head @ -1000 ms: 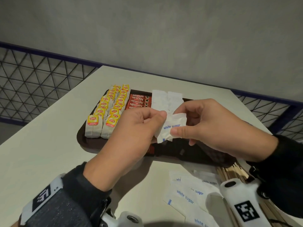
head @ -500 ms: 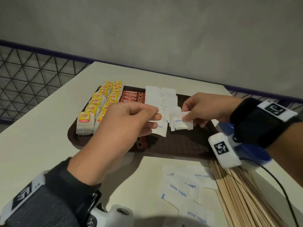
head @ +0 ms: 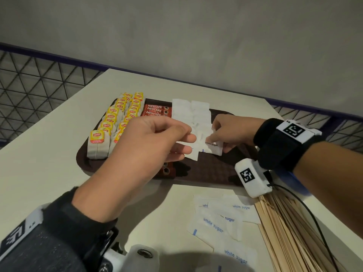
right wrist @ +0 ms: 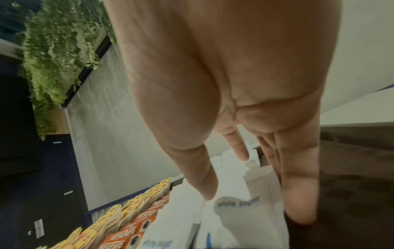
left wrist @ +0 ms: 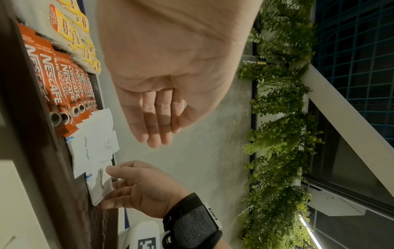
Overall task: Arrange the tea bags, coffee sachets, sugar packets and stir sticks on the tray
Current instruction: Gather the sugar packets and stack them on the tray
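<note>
A brown tray [head: 206, 173] holds rows of yellow tea bags [head: 110, 124], red coffee sachets [head: 157, 110] and two columns of white sugar packets [head: 188, 114]. My right hand [head: 216, 138] holds one sugar packet [head: 214, 147] down at the near end of the right column, thumb on top and fingers at its edge. The same packet [left wrist: 99, 188] shows in the left wrist view and also as the packet [right wrist: 238, 203] in the right wrist view. My left hand [head: 188, 138] hovers over the tray's middle with relaxed fingers [left wrist: 157, 131], holding nothing. Its palm hides part of the sachets.
Loose sugar packets [head: 218, 222] lie on the white table [head: 49, 154] in front of the tray. A bundle of wooden stir sticks [head: 284, 232] lies to their right, crossed by a black cable [head: 314, 218]. A mesh railing [head: 39, 85] runs behind the table's left edge.
A second ago both hands held a sugar packet above the tray. The right hand has lowered it onto the tray's right column; the left hand has let go and is empty.
</note>
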Demonstrator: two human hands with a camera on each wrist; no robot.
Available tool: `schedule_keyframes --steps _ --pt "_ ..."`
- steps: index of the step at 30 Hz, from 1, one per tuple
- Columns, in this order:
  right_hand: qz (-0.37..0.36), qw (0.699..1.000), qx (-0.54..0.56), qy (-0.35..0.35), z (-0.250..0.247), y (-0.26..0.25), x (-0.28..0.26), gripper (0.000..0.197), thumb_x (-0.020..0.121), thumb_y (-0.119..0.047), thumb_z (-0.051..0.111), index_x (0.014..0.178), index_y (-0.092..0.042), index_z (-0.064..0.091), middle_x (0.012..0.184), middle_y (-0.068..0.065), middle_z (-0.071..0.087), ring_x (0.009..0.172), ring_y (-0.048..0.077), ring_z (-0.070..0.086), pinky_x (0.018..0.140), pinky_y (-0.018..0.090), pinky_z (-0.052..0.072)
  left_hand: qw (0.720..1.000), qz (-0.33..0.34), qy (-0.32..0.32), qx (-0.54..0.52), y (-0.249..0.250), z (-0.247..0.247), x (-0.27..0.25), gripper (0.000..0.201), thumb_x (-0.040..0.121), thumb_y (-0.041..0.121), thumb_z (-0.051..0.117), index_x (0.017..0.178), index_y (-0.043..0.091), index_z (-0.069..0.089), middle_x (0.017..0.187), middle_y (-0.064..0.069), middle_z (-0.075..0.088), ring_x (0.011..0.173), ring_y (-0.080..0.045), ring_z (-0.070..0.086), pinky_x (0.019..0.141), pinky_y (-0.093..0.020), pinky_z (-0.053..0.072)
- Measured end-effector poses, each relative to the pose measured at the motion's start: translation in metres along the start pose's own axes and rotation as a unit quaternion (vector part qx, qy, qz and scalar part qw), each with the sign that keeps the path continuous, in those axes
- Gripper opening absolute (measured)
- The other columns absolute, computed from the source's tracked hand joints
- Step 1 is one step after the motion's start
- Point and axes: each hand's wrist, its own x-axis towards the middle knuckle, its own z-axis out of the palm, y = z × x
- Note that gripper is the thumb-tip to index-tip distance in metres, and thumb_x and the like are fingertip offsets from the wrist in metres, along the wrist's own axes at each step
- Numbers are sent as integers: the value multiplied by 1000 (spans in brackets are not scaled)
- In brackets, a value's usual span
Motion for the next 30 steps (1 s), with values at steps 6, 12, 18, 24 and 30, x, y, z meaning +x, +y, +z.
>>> schedule_keyframes --steps 6,12,18,24,30 --pt "0 998 -68 13 5 -6 0 72 83 -32 82 136 -11 38 110 2 60 81 20 73 71 33 65 1000 4 7 2 2 1 0 14 96 12 64 91 7 76 86 -8 79 73 -23 76 80 -42 64" --pt "-18 988 -144 53 9 -5 -2 82 83 -45 78 143 -10 34 109 3 63 85 21 69 77 37 60 1000 11 0 14 -1 3 -2 12 96 12 64 91 8 74 86 -9 79 75 -24 76 79 -39 63" --pt "-142 964 -147 172 -13 -7 -73 46 86 -53 69 124 -29 58 103 -8 63 84 10 60 69 26 47 1000 22 -11 20 -1 3 -3 11 96 13 65 91 8 73 86 -10 79 74 -23 75 77 -37 62" --pt "-130 958 -251 -43 35 5 -152 62 71 -86 56 84 -27 68 76 -10 69 69 8 66 64 35 58 998 -4 -51 -27 0 5 -8 14 98 15 62 91 8 72 85 -9 77 69 -19 69 63 -26 57" --pt "-136 948 -288 -19 61 22 -155 56 78 -78 61 77 -23 54 78 -6 58 67 9 53 54 28 41 998 -3 -57 -20 -2 4 -9 14 98 16 62 93 8 72 84 -9 76 67 -18 67 64 -27 57"
